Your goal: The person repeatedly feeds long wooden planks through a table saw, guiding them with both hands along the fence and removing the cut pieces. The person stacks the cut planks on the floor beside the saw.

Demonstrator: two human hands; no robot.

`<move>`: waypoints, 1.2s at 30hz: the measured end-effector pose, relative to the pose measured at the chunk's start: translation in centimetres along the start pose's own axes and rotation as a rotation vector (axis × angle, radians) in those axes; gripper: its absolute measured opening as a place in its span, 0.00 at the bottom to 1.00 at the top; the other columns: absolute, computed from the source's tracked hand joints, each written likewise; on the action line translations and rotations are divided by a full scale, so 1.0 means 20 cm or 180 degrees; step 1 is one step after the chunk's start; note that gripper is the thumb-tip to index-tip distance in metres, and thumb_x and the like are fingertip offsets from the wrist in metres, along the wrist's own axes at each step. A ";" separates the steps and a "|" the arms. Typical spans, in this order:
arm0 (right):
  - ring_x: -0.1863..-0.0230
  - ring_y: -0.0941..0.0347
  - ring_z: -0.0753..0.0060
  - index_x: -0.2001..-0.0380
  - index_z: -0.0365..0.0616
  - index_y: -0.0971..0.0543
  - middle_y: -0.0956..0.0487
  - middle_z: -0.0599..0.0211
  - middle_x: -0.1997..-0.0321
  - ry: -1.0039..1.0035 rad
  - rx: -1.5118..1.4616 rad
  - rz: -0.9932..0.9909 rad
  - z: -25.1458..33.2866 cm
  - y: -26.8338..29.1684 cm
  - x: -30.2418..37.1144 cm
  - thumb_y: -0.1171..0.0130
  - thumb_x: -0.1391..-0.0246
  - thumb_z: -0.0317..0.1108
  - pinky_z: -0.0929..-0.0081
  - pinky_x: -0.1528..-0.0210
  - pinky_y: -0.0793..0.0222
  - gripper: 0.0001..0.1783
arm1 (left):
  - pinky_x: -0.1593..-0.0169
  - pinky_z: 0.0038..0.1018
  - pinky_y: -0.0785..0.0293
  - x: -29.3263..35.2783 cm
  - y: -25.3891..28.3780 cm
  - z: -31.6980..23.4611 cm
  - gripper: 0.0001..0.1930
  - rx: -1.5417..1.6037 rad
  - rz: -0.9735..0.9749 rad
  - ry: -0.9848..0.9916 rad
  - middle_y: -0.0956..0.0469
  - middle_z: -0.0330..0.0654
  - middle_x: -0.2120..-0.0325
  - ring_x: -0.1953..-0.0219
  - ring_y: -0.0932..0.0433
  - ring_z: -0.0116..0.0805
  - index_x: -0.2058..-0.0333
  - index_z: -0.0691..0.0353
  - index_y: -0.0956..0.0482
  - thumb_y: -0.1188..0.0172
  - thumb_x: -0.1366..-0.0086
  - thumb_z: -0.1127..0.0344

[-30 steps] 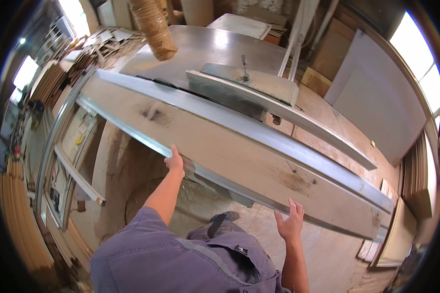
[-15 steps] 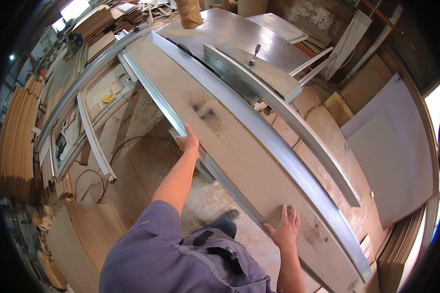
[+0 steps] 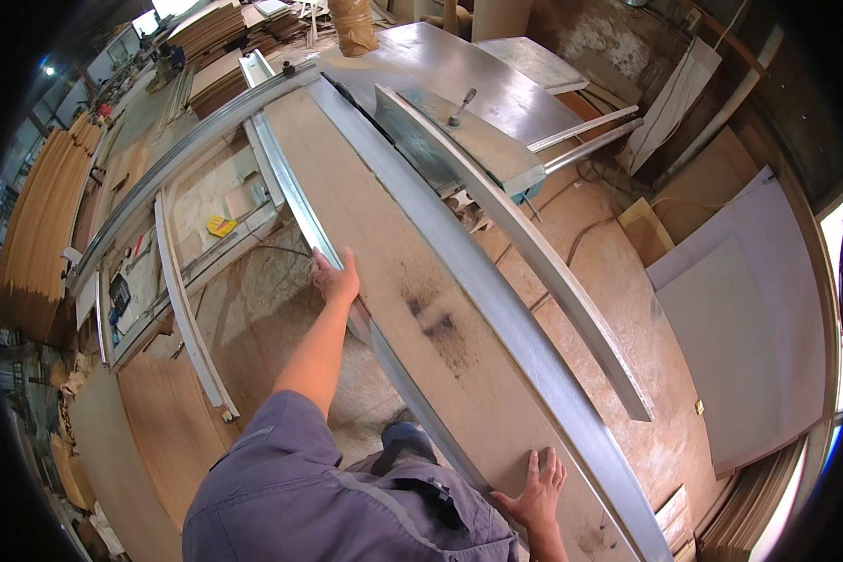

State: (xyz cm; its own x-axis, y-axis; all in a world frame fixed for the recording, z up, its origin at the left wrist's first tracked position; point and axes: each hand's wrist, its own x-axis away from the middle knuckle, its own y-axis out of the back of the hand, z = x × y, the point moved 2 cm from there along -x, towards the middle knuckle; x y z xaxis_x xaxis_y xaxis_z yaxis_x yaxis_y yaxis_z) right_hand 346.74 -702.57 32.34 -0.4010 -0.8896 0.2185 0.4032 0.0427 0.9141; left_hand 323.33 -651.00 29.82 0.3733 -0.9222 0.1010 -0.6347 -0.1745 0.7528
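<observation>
Lying long, pale, dark-smudged, the board [image 3: 421, 309] bears left hand [image 3: 335, 278] gripping its edge, right hand [image 3: 537, 487] flat.

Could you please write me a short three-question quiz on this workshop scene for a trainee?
1. True or false: the left hand rests at the left edge of the long wooden board.
2. Which hand lies flat on the board's near end? A) the right hand B) the left hand C) neither
3. Fill in: the long rail running along the board's right side, the metal fence, is ____ in colour.

Key: 1 true; 2 A; 3 grey.
</observation>
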 end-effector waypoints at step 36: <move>0.51 0.32 0.45 0.45 0.39 0.28 0.28 0.49 0.53 -0.0785 -0.0647 -0.0710 -1.83 -0.10 0.73 0.38 0.50 0.35 0.53 0.48 0.35 0.28 | 0.29 0.50 0.61 2.03 -0.62 0.12 0.37 -0.0673 -0.0023 -0.1778 0.49 0.53 0.36 0.31 0.52 0.53 0.39 0.85 0.46 0.46 0.35 0.58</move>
State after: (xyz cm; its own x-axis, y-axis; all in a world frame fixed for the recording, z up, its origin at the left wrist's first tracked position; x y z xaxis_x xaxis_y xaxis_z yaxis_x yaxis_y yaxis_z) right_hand 370.10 -732.29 21.25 -0.6729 -0.7299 0.1201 0.4287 -0.2525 0.8674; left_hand 344.70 -687.23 23.08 -0.0717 -0.9731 -0.2187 -0.4635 -0.1617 0.8712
